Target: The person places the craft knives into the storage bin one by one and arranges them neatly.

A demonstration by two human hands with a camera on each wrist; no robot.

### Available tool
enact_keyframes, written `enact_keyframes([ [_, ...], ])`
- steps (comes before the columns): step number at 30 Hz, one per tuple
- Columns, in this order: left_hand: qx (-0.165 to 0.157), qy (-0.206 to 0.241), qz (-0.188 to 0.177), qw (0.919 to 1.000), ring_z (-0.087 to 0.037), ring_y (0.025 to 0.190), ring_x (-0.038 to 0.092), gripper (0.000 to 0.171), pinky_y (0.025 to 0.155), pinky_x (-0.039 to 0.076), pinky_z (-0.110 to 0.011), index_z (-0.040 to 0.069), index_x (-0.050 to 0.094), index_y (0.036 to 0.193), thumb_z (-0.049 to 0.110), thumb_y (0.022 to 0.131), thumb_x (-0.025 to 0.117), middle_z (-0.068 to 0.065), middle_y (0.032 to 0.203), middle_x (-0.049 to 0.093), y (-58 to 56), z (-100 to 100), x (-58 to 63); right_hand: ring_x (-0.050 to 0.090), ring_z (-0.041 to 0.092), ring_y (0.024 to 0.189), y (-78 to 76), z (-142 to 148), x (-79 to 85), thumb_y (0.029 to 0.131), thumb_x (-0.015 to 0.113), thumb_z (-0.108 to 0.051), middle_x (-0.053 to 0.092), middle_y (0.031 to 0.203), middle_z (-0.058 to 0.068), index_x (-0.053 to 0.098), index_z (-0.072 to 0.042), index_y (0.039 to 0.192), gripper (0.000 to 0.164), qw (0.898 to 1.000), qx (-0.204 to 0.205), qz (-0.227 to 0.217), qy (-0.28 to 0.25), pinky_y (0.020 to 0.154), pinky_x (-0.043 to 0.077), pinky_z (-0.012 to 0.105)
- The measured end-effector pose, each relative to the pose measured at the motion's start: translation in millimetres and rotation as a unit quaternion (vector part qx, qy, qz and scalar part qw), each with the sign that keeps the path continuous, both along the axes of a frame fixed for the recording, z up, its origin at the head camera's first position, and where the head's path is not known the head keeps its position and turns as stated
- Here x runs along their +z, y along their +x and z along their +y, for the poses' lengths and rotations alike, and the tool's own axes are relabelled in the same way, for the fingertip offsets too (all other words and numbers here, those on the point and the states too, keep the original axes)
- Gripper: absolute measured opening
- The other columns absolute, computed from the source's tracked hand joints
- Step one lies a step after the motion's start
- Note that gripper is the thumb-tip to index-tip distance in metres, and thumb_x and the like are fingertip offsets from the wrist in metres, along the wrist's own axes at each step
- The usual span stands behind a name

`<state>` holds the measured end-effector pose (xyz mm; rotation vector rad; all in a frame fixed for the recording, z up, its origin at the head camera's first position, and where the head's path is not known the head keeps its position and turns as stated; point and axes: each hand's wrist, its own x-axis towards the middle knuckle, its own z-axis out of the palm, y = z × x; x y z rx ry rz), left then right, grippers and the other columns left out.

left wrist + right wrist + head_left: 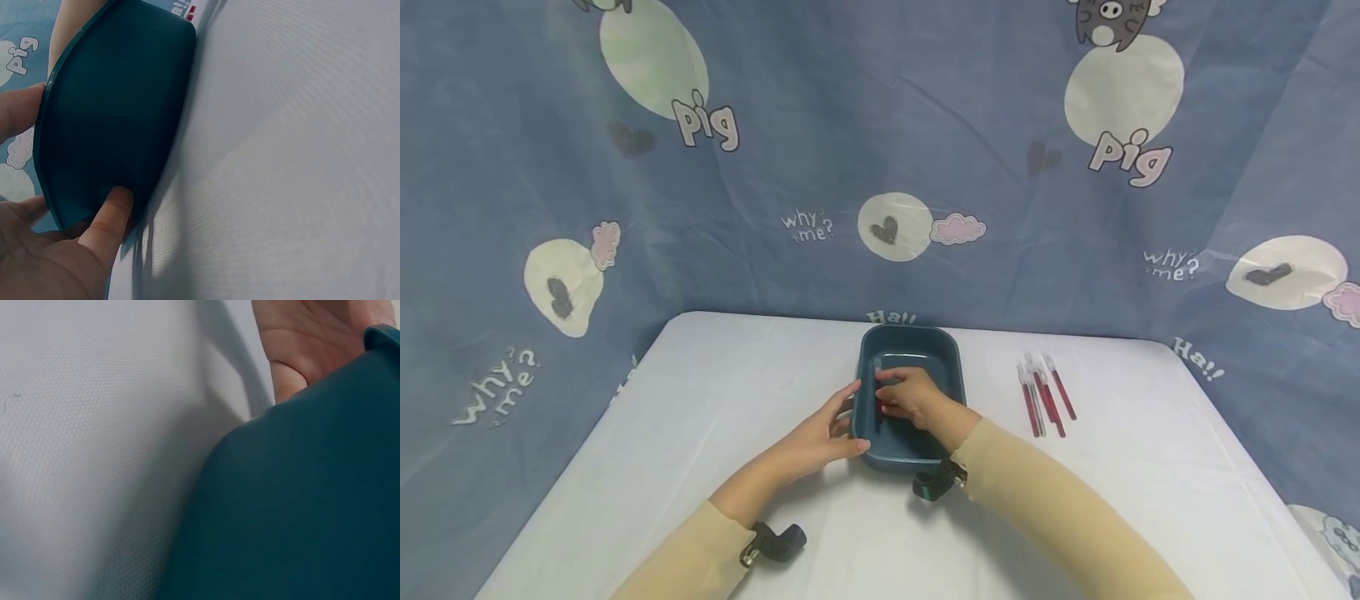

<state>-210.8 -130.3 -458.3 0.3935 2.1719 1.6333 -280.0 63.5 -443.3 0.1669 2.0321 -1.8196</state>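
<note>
A dark teal rectangular tray stands on the white table. Inside it, along the left wall, is a red pen with a clear cap pointing to the far side. My right hand reaches over the tray and pinches this pen. My left hand rests against the tray's left side, its thumb near the front corner and its fingers spread along the rim. In the left wrist view, the left fingers touch the tray's outer wall. The tray's wall hides the pen in both wrist views.
Right of the tray, several slim pens lie loosely side by side, mostly red with clear caps. The white table meets a blue printed cloth backdrop at the back and sides.
</note>
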Motion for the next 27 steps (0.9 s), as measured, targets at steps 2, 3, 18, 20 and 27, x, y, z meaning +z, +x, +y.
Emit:
enact_keyframes([
  [2, -0.004, 0.005, 0.003, 1.0000, -0.035, 0.148, 0.029, 0.093, 0.114, 0.035, -0.048, 0.027, 0.011, 0.162, 0.022, 0.093, 0.073, -0.016, 0.165, 0.016, -0.2, -0.5, 0.8, 0.064, 0.013, 0.073, -0.9, -1.3, -0.7, 0.091, 0.062, 0.011, 0.067, 0.091, 0.013, 0.064, 0.002, 0.130, 0.040, 1.000, 0.004, 0.010, 0.008, 0.073, 0.061, 0.029],
  [3, -0.006, 0.009, 0.004, 0.9999, -0.036, 0.148, 0.028, 0.093, 0.114, 0.035, -0.048, 0.026, 0.011, 0.162, 0.021, 0.093, 0.073, -0.017, 0.165, 0.016, -0.3, -0.8, 1.1, 0.064, 0.013, 0.072, -1.4, -1.8, -1.1, 0.090, 0.062, 0.011, 0.067, 0.089, 0.013, 0.065, 0.003, 0.129, 0.039, 1.000, 0.004, 0.014, 0.012, 0.073, 0.061, 0.030],
  [18, -0.003, 0.010, 0.004, 0.9999, -0.037, 0.147, 0.029, 0.093, 0.115, 0.034, -0.049, 0.024, 0.012, 0.162, 0.021, 0.093, 0.074, -0.019, 0.164, 0.017, -0.5, -1.4, 1.3, 0.064, 0.013, 0.071, -2.2, -1.8, -1.7, 0.091, 0.062, 0.011, 0.067, 0.092, 0.016, 0.066, 0.006, 0.123, 0.033, 1.000, 0.001, 0.021, 0.011, 0.074, 0.061, 0.029],
  [20, -0.003, 0.008, 0.003, 1.0000, -0.037, 0.147, 0.029, 0.093, 0.115, 0.034, -0.049, 0.025, 0.012, 0.162, 0.021, 0.093, 0.074, -0.018, 0.165, 0.017, -0.5, -1.3, 0.6, 0.064, 0.013, 0.073, -2.1, -1.5, -2.0, 0.091, 0.061, 0.011, 0.068, 0.093, 0.015, 0.066, 0.006, 0.124, 0.033, 1.000, 0.000, 0.019, 0.007, 0.076, 0.061, 0.029],
  [27, 0.001, 0.002, 0.002, 1.0000, -0.037, 0.147, 0.029, 0.093, 0.115, 0.034, -0.050, 0.028, 0.013, 0.162, 0.023, 0.092, 0.075, -0.017, 0.165, 0.018, 0.1, -0.6, -0.6, 0.064, 0.015, 0.078, -3.3, 1.2, -3.1, 0.091, 0.061, 0.012, 0.067, 0.096, 0.014, 0.066, 0.006, 0.123, 0.033, 1.000, -0.009, -0.001, -0.018, 0.079, 0.060, 0.031],
])
